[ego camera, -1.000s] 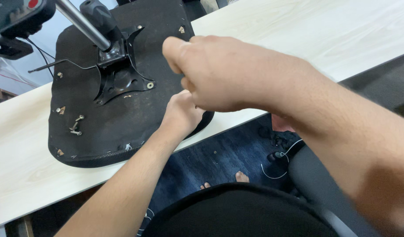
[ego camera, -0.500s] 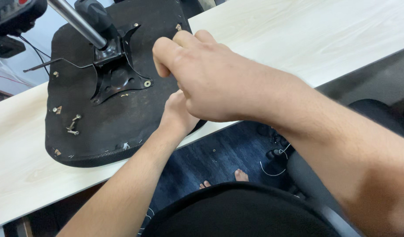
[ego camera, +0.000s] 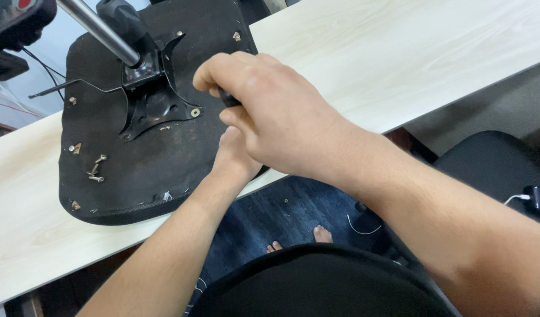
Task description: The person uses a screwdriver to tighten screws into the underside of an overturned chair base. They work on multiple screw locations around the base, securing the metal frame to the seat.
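Note:
An upturned black chair seat (ego camera: 158,152) lies on a pale wooden table (ego camera: 399,53), its black metal mounting plate (ego camera: 155,100) and silver gas-lift column (ego camera: 96,29) facing up. My right hand (ego camera: 276,111) is closed around a dark tool handle (ego camera: 227,98) above the seat's right side; the tool's tip is hidden. My left hand (ego camera: 234,155) rests under the right one on the seat's near-right edge, mostly covered, so its grip is unclear. A bolt head (ego camera: 195,112) sits at the plate's corner just left of my right hand.
Loose screws (ego camera: 95,170) lie on the seat's left part. Part of the chair base with a red-marked caster (ego camera: 14,20) shows at top left. A black cushion (ego camera: 493,158) with a phone and white cable (ego camera: 537,198) is at right. Bare feet (ego camera: 299,239) stand below the table edge.
Both hands stayed together at the seat's right edge. My right hand dropped slightly and turned over the tool handle; the view shifted a little, moving the seat left.

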